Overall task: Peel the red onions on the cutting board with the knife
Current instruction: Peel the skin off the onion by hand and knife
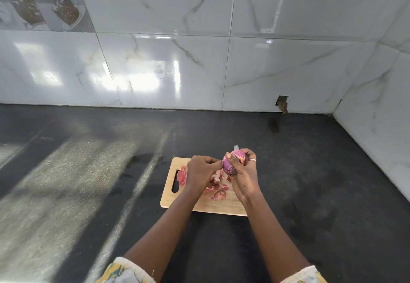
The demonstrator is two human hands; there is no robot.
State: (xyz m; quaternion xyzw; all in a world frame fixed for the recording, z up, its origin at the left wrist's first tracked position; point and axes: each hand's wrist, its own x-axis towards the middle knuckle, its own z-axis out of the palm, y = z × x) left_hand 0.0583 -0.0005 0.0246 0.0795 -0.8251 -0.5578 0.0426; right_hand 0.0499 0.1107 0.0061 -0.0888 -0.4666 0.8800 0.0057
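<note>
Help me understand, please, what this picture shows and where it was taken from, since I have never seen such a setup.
There is no machine here: a person works with bare hands. The single picture comes from a wide-angle camera worn on the head, looking forward and down, which is why both forearms reach in from the bottom edge. On the dark countertop lies a wooden cutting board with loose onion skins on it. The right hand holds a red onion above the board, with the thumb pressed against it. The left hand pinches at the onion's side, apparently pulling at its skin. A pale tip shows behind the onion; it may be the knife, but I cannot tell.
</note>
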